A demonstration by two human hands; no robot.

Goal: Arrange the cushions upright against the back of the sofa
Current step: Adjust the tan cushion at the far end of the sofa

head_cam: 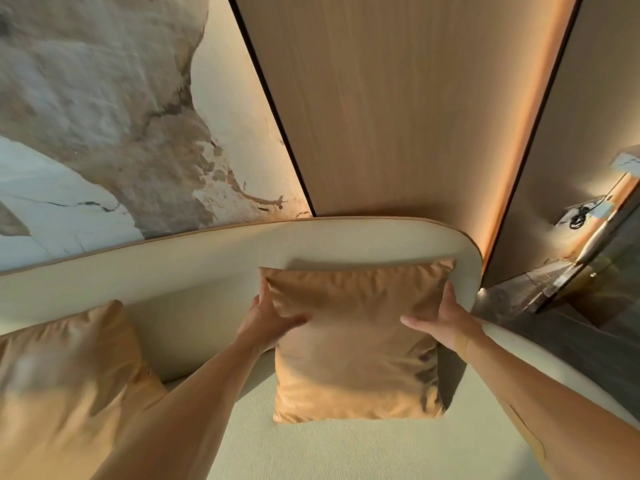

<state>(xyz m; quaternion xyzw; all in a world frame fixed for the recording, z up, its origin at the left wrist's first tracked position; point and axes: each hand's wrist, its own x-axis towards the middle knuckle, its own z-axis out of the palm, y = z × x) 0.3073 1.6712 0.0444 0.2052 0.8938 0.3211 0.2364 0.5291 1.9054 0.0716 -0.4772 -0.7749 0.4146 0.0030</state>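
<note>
A tan square cushion (356,344) stands upright on the cream sofa seat (346,448), leaning on the sofa back (207,271) near its right end. My left hand (268,318) grips the cushion's upper left edge, thumb across the front. My right hand (443,322) grips the upper right edge the same way. A second tan cushion (65,382) leans against the sofa back at the lower left, partly cut off by the frame.
Behind the sofa runs a marble-patterned wall panel (104,116) and a wood panel (398,98) with a lit strip. The sofa's curved right arm (540,358) borders a dark floor and a glass-topped table (595,271) at the right.
</note>
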